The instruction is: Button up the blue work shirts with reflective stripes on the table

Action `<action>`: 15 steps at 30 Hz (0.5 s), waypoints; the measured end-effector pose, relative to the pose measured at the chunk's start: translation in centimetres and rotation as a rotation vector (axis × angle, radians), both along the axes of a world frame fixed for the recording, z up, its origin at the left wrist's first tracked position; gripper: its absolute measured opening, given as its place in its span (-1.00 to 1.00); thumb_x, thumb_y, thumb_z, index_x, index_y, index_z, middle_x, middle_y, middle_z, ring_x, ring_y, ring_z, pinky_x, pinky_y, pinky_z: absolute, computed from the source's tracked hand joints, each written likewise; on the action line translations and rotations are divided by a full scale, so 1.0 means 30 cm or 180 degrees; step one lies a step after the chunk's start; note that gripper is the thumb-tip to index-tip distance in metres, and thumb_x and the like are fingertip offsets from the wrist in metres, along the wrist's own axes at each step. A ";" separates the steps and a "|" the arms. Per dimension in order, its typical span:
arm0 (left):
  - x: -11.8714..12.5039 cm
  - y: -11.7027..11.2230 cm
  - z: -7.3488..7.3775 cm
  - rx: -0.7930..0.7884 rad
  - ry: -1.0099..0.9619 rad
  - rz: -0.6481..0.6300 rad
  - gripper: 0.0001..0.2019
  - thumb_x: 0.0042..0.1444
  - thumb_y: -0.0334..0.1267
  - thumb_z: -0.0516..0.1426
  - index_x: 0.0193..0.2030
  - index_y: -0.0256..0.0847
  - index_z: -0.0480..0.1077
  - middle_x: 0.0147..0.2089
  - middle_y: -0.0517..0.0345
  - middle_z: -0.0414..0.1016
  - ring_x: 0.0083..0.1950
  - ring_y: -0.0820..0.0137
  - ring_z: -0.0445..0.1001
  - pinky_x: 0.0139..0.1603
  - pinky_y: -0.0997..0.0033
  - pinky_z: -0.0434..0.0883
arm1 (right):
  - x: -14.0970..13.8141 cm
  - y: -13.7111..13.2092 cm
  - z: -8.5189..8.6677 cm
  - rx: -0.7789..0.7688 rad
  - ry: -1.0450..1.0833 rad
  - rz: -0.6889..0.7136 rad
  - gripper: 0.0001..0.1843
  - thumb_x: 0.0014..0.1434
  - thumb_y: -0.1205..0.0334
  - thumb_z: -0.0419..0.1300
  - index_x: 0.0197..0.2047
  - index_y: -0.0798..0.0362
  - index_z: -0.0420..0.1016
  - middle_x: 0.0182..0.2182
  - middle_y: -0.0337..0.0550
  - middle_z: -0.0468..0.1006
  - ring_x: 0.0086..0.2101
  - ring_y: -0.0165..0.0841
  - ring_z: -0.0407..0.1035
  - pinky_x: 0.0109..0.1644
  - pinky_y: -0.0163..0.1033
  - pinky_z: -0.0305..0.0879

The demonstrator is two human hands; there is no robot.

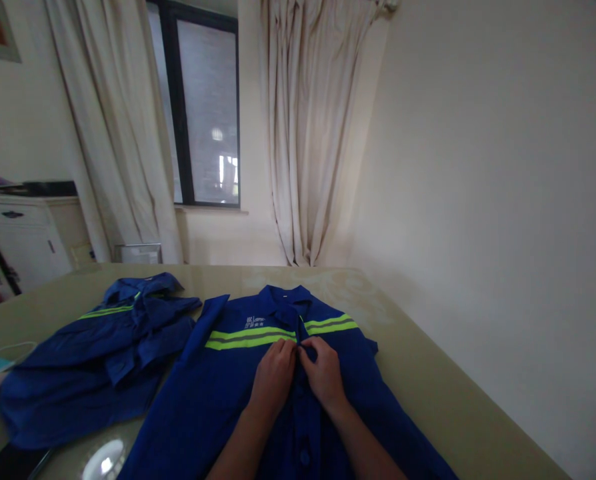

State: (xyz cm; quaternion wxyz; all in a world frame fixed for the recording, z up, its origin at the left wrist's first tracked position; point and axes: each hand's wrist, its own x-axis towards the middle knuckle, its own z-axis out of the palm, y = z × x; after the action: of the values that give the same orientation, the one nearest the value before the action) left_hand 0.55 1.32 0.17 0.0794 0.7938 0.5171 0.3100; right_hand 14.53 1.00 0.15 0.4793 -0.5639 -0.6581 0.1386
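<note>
And there, left hand [274,373] and right hand [324,373] pinched the blue work jacket [228,380] at its button placket [301,407], by the reflective stripes [251,338]!

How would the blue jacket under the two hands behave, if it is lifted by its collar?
The blue jacket would probably hang floppy, since its cloth lies spread flat on the table. The collar may bend less, as it keeps a folded shape.

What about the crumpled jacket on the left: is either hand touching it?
No, the left hand and right hand are both at the front of the spread jacket, apart from the crumpled jacket.
</note>
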 end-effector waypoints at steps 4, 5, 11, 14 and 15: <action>-0.003 0.004 -0.007 0.0150 -0.0014 -0.0010 -0.76 0.35 -0.46 -0.03 -0.17 -0.13 0.42 -0.14 0.10 0.50 -0.07 0.30 0.50 -0.04 0.35 0.41 | -0.001 -0.001 -0.003 0.0028 0.0007 -0.0078 -0.89 0.19 0.29 0.20 -0.29 0.02 0.57 -0.33 -0.13 0.64 -0.27 -0.22 0.52 -0.15 -0.23 0.35; -0.004 0.005 -0.008 0.0179 -0.0029 -0.0019 -0.76 0.34 -0.46 -0.03 -0.17 -0.13 0.43 -0.14 0.10 0.50 -0.07 0.30 0.50 -0.03 0.35 0.42 | -0.002 -0.002 -0.003 0.0042 0.0011 -0.0050 -0.89 0.19 0.29 0.19 -0.28 0.02 0.58 -0.33 -0.13 0.64 -0.28 -0.22 0.52 -0.16 -0.23 0.35; -0.004 0.002 -0.005 0.0076 -0.0085 -0.0034 -0.77 0.35 -0.44 -0.02 -0.16 -0.16 0.45 -0.17 0.09 0.51 -0.10 0.29 0.51 -0.03 0.33 0.42 | -0.006 -0.011 0.005 0.0024 -0.0020 0.0101 -0.83 0.17 0.34 0.16 -0.28 0.02 0.60 -0.31 -0.14 0.64 -0.25 -0.24 0.53 -0.11 -0.24 0.35; -0.004 0.000 -0.005 0.0053 -0.0115 -0.0028 -0.76 0.36 -0.43 -0.03 -0.18 -0.16 0.45 -0.18 0.08 0.51 -0.11 0.29 0.51 -0.04 0.32 0.43 | -0.008 -0.014 0.009 -0.0025 -0.0063 0.0075 -0.83 0.17 0.34 0.16 -0.29 0.02 0.60 -0.32 -0.14 0.64 -0.26 -0.24 0.53 -0.12 -0.24 0.34; -0.005 0.001 -0.005 0.0050 -0.0129 -0.0039 -0.76 0.36 -0.43 -0.04 -0.19 -0.16 0.45 -0.18 0.08 0.51 -0.11 0.28 0.51 -0.04 0.32 0.43 | -0.009 -0.014 0.009 -0.0053 -0.0067 0.0069 -0.83 0.17 0.34 0.17 -0.29 0.02 0.61 -0.32 -0.13 0.64 -0.26 -0.24 0.53 -0.12 -0.24 0.34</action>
State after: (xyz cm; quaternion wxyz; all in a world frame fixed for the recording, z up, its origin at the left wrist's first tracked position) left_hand 0.40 1.34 0.02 0.0856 0.7912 0.5081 0.3295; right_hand 14.26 0.57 0.43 0.4661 -0.5621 -0.6680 0.1433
